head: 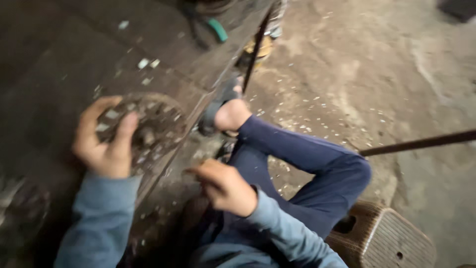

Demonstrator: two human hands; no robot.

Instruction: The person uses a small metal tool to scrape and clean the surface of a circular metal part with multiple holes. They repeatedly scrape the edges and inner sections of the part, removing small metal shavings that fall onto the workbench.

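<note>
At the lower edge of the frame, both blue-grey sleeves are cut off, so the arms above the elbow are out of sight. The right hand [225,187], near the lower middle, is curled into a loose fist with the fingertips pinched together; motion blur hides whether anything small sits between them. To the lower right stands a brown woven stool [386,240], partly cut off by the frame edge and partly hidden behind the person's bent knee in dark blue trousers [317,164].

The left hand [106,141], at middle left, is clasped around the near rim of a round, dark metal disc [151,129], thumb on the face, fingers wrapped over the edge. The disc rests on a dark, grimy tabletop [59,54]; pale chips lie on its face, though blur makes its surface detail hard to read.

Further up, a bare foot in a dark sandal [225,111] presses against the tabletop's edge. Beyond, pale chips [317,114] scatter across the dusty floor [377,64], a thin dark rod [421,143] enters from the right edge, and blurred tools at top centre cannot be identified.
</note>
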